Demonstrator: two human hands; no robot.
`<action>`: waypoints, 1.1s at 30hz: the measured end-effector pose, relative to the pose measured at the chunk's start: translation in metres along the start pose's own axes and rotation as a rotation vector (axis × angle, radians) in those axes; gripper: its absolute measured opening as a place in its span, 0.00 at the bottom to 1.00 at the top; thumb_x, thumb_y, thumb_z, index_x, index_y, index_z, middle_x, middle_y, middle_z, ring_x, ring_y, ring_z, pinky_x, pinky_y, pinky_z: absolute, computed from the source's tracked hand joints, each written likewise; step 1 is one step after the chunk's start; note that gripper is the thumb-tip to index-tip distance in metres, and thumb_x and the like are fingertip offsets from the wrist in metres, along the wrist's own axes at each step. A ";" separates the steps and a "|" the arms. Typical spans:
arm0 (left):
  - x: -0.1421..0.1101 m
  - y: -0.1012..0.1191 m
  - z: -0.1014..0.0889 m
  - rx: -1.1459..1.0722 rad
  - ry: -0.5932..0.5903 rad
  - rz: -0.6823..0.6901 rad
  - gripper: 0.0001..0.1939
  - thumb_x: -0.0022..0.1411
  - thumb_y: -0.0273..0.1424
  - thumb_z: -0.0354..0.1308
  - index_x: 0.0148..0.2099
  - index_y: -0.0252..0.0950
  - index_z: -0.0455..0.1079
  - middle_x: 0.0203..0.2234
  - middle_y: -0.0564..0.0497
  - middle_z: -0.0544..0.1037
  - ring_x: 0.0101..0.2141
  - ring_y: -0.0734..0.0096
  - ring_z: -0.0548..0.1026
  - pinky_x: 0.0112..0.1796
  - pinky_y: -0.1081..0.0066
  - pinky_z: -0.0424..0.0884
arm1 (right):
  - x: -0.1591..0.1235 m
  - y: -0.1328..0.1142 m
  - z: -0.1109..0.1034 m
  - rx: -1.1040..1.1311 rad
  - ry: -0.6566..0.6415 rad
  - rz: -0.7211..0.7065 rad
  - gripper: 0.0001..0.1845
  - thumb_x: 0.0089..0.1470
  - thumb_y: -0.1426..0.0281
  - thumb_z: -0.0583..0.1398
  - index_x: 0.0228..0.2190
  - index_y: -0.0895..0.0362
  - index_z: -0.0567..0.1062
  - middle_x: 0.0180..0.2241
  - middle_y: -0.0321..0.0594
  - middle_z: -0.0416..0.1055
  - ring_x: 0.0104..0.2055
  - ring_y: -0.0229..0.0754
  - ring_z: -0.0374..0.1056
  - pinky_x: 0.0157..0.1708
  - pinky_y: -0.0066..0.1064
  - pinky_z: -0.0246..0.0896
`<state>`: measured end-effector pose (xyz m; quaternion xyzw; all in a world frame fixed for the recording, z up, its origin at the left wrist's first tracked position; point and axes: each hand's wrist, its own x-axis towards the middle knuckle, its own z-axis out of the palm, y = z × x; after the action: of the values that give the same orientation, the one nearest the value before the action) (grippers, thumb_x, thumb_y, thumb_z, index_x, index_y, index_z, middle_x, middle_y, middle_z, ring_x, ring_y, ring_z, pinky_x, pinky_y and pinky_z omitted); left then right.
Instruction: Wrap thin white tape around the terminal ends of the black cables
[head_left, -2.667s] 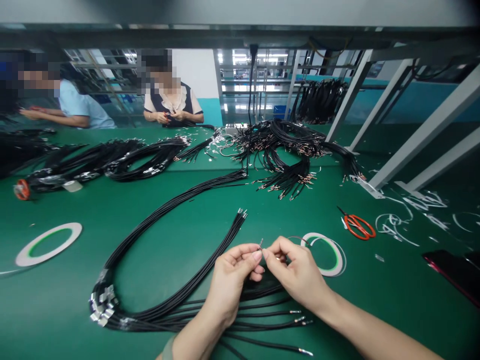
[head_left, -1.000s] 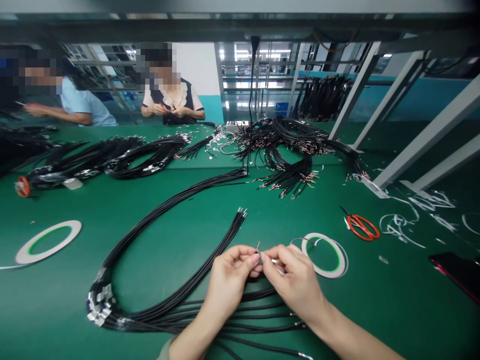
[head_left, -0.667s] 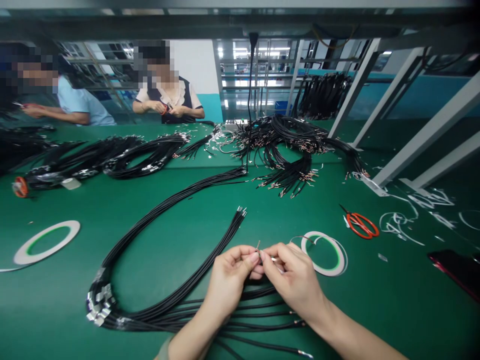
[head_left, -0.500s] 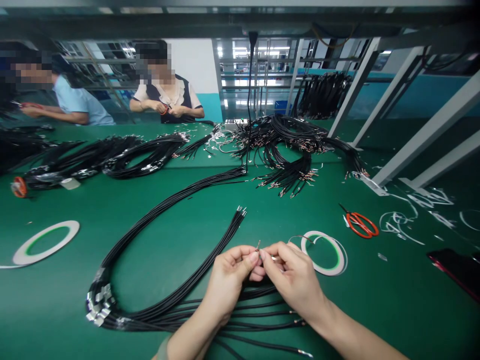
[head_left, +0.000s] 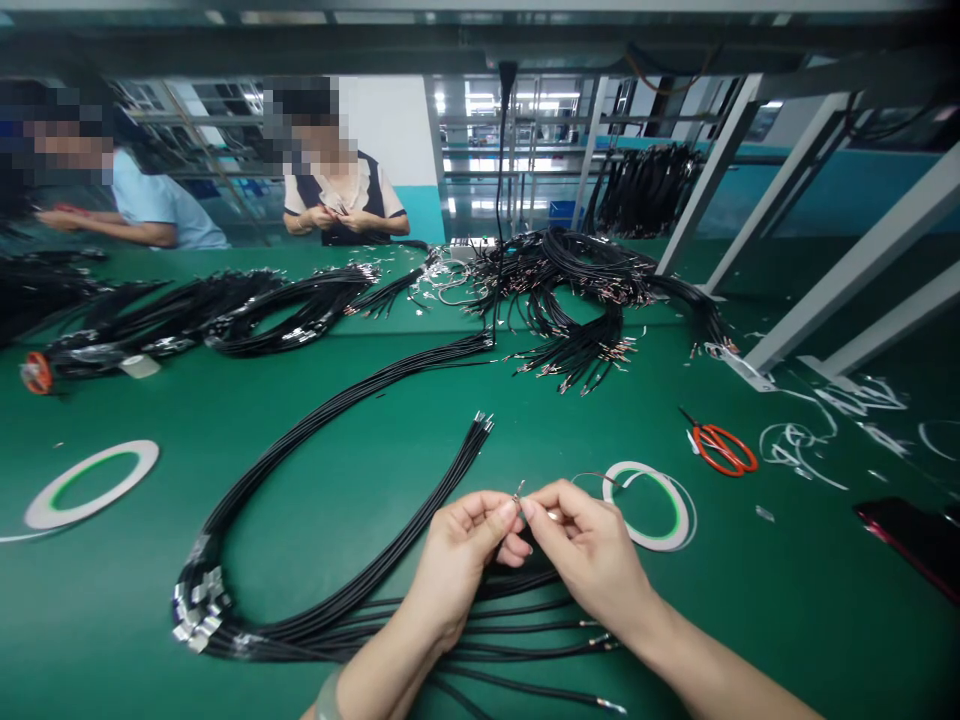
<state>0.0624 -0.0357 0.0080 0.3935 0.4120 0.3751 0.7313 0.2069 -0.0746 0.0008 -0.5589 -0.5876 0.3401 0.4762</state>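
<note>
My left hand is closed, thumb and forefinger pinching the bare wire end of a cable. The fingertips of my right hand meet it at the same stripped end, also in a pinch. A thin copper-coloured strand sticks up between them; the rest of that cable is hidden by my hands. Under my wrists, several black cables fan out with stripped ends. They belong to a looped cable bundle with silvery pieces at its bend. A white tape roll lies beside my right hand.
Red-handled scissors, tape scraps and a dark phone-like object lie to the right. Another tape roll is at left. Cable coils and a cable heap fill the back. Metal supports rise at right. Two people work opposite.
My right hand has shifted very slightly at the wire end, and the strand's tip now leans a little right. The person opposite has moved their hands and leaned right.
</note>
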 end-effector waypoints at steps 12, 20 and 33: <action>0.004 -0.014 0.006 0.099 0.145 0.145 0.12 0.53 0.34 0.65 0.33 0.30 0.71 0.20 0.51 0.78 0.21 0.74 0.75 0.26 0.74 0.74 | 0.001 0.001 0.006 -0.189 0.062 -0.079 0.10 0.60 0.67 0.56 0.28 0.57 0.72 0.24 0.38 0.71 0.26 0.39 0.64 0.25 0.28 0.59; 0.002 -0.009 0.003 -0.024 0.064 0.004 0.11 0.53 0.33 0.66 0.33 0.29 0.72 0.22 0.51 0.76 0.21 0.79 0.72 0.25 0.78 0.72 | 0.001 0.005 0.005 -0.122 0.039 -0.057 0.10 0.60 0.67 0.56 0.29 0.56 0.73 0.26 0.38 0.72 0.27 0.39 0.66 0.26 0.27 0.60; -0.004 0.004 0.004 -0.126 -0.036 -0.057 0.10 0.54 0.33 0.65 0.30 0.30 0.73 0.18 0.53 0.73 0.18 0.81 0.68 0.23 0.80 0.67 | 0.001 -0.002 0.002 0.143 -0.023 0.031 0.10 0.61 0.66 0.56 0.31 0.58 0.73 0.27 0.38 0.74 0.27 0.38 0.69 0.26 0.26 0.62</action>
<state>0.0635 -0.0389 0.0147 0.3418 0.3854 0.3723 0.7721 0.2045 -0.0740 0.0026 -0.5287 -0.5585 0.3949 0.5026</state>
